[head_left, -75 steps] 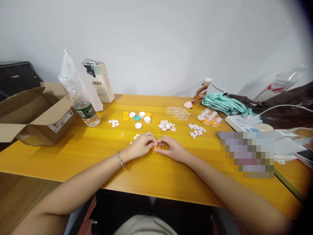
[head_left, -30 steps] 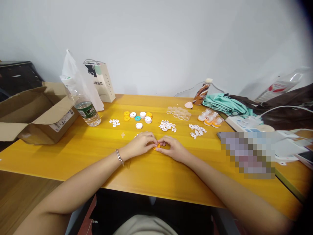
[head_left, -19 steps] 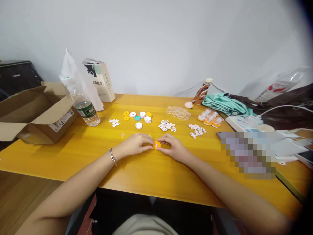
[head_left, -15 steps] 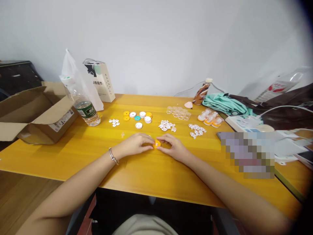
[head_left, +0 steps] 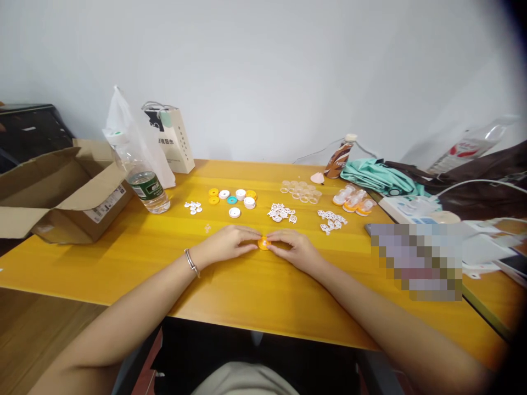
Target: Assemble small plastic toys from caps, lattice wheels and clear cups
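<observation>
A small orange round plastic disc (head_left: 264,246) with a whitish piece at its centre sits low over the table, between my two hands. My left hand (head_left: 230,241) grips its left edge with thumb and fingertips. On the other side, my right hand (head_left: 293,246) pinches the right edge between thumb and straightened fingers. Beyond the hands lie several white, orange and teal discs (head_left: 234,213), and white openwork pieces (head_left: 280,213) in a loose pile. Small white round caps (head_left: 193,208) and tiny clear bits (head_left: 207,227) lie to the left.
Clear plastic cups (head_left: 304,192), more white openwork pieces (head_left: 331,220) and orange-based clear assemblies (head_left: 349,204) stand right of centre. A water bottle (head_left: 148,189) and open cardboard box (head_left: 88,203) stand left. A power strip (head_left: 407,211) and a pixelated area border the right.
My left hand has drawn back slightly from the disc's middle to its left edge, uncovering the whitish centre. The fingers of both hands have straightened. Things on the table keep their places.
</observation>
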The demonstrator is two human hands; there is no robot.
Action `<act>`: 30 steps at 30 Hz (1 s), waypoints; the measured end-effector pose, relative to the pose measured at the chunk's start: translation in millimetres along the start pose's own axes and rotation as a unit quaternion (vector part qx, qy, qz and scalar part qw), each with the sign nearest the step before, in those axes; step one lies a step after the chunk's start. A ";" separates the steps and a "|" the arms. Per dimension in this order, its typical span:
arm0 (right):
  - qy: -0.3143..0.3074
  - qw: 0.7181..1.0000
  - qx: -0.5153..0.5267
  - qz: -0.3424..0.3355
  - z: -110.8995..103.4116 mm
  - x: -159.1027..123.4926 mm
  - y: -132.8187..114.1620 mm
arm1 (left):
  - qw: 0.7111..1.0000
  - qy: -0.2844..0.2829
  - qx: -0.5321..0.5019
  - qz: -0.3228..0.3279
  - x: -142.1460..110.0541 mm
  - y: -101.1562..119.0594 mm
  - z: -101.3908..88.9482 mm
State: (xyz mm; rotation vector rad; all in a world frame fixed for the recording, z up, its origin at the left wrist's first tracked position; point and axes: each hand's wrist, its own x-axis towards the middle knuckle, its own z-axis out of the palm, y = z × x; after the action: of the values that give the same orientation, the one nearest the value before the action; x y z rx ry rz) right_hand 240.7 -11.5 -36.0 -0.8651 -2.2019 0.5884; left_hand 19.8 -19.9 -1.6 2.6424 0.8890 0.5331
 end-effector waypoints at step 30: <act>-0.007 0.997 -0.049 -0.063 3.1 -0.6 9.2 | 0.999 -0.020 0.045 0.011 0.3 4.3 4.6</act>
State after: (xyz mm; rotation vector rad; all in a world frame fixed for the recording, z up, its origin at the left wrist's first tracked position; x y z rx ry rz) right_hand 242.6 -6.2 -43.9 -0.7661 -2.2949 0.4313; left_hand 24.3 -23.7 -3.9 2.7364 0.8926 0.4538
